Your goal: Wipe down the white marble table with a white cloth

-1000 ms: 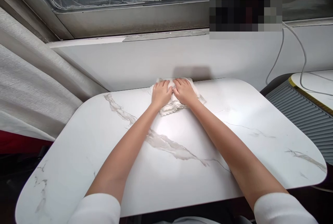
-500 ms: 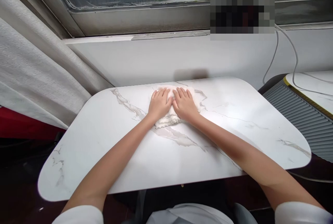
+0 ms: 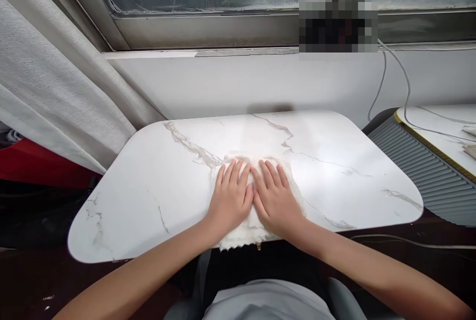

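A folded white cloth point(image 3: 242, 233) lies at the near edge of the white marble table point(image 3: 148, 181), its lower fringe hanging slightly over the rim. My left hand point(image 3: 229, 196) presses flat on the cloth's left half, fingers stretched out. My right hand point(image 3: 275, 198) lies flat beside it on the right half, thumbs nearly touching. Both palms cover most of the cloth.
A pale curtain point(image 3: 55, 87) hangs at the left, with something red point(image 3: 33, 169) below it. A window sill point(image 3: 186, 53) and wall run behind the table. At the right stands a grey ribbed unit point(image 3: 416, 171) under a gold-edged top point(image 3: 439, 134), with white cables point(image 3: 394, 77).
Both hands have slid the cloth from the table's far edge across the top to its near edge. The hands stay flat, side by side.
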`<action>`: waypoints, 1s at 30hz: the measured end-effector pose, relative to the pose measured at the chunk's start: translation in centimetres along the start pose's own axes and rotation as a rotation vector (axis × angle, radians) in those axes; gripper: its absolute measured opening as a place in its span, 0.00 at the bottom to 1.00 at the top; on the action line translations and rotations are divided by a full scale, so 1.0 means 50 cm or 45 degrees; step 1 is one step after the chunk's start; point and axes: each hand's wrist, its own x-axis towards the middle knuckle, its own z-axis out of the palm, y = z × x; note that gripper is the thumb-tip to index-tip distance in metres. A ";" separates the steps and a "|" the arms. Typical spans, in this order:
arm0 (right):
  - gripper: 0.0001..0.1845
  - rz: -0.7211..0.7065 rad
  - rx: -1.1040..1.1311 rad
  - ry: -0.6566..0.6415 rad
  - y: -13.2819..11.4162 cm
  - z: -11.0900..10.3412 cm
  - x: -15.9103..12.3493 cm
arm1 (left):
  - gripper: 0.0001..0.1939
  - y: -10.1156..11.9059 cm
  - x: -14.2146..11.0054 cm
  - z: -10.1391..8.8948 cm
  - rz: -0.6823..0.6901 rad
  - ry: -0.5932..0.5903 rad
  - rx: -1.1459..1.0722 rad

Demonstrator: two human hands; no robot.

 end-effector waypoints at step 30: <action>0.29 -0.143 0.230 -0.003 -0.076 0.107 0.306 | 0.21 -0.293 0.108 -0.003 -0.210 0.100 -0.126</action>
